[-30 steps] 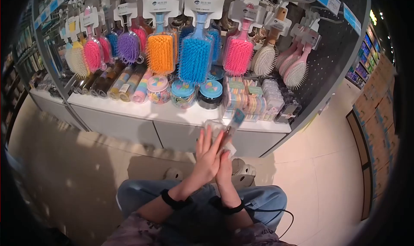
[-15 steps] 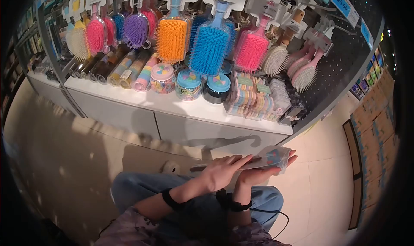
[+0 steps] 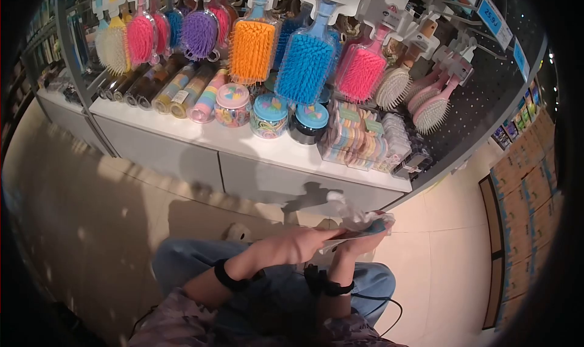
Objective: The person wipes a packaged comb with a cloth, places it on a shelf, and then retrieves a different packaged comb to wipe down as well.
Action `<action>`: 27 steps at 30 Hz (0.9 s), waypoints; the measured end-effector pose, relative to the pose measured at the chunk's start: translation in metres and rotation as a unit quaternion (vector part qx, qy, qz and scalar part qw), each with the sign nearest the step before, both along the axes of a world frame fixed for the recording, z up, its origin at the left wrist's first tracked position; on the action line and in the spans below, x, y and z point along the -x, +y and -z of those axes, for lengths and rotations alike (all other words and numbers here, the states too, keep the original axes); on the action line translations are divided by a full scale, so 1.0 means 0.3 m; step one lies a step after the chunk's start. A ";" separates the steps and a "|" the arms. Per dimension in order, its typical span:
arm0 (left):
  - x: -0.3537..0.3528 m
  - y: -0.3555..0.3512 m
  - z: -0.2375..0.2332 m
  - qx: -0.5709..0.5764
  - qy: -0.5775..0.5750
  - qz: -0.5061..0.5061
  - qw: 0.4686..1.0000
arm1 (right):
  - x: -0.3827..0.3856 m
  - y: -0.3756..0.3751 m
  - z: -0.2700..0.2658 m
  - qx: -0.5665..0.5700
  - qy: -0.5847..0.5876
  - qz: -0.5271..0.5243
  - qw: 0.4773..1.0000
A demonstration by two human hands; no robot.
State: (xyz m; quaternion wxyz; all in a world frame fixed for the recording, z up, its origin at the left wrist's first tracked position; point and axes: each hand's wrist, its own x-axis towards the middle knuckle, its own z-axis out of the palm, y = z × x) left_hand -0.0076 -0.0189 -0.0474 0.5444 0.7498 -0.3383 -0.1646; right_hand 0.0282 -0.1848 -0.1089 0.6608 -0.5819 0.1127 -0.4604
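A crumpled clear plastic bag (image 3: 360, 218) with something blue inside lies across my right hand (image 3: 363, 243). The fingers of that hand curl up around the bag's far edge. My left hand (image 3: 298, 245) is at the near end of the bag, its fingers pressed together against the plastic. A thin dark reddish strip shows between my hands; I cannot make out its kind. Part of the bag's film stands up loosely above my fingers. Both hands are over my knees, in front of the shelf.
Carded hairbrushes, among them an orange one (image 3: 252, 50) and a blue one (image 3: 306, 67), hang above a white shelf (image 3: 243, 143). Lidded jars (image 3: 269, 116), tubes and a clear box of pastel hair ties (image 3: 353, 137) stand on it. Cardboard boxes (image 3: 526, 207) are stacked at the right.
The bag has gone from lying flat to crumpled, with its film raised. My left fingers, earlier stretched over it, have drawn back and closed. The view has shifted slightly.
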 end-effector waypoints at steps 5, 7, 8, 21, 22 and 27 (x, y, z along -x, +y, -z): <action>-0.005 0.038 -0.068 -0.079 -0.020 0.005 0.997 | -0.001 -0.059 0.038 -0.272 -0.216 -0.396 0.850; -0.007 0.037 -0.075 -0.112 -0.049 -0.001 0.992 | 0.028 0.060 -0.159 -0.366 -0.128 -0.242 0.889; -0.005 0.038 -0.068 -0.113 -0.048 0.000 0.992 | 0.028 0.106 -0.228 -0.444 -0.035 -0.078 0.892; -0.016 0.040 -0.018 -0.106 -0.011 0.011 0.994 | 0.040 0.029 -0.129 -0.196 -0.072 -0.118 0.971; -0.015 0.038 -0.014 -0.116 0.001 0.017 0.993 | 0.038 0.029 -0.135 -0.260 -0.056 -0.118 0.957; 0.001 0.054 -0.007 -0.041 -0.055 -0.037 0.997 | 0.023 0.048 -0.152 -0.324 -0.067 -0.207 0.921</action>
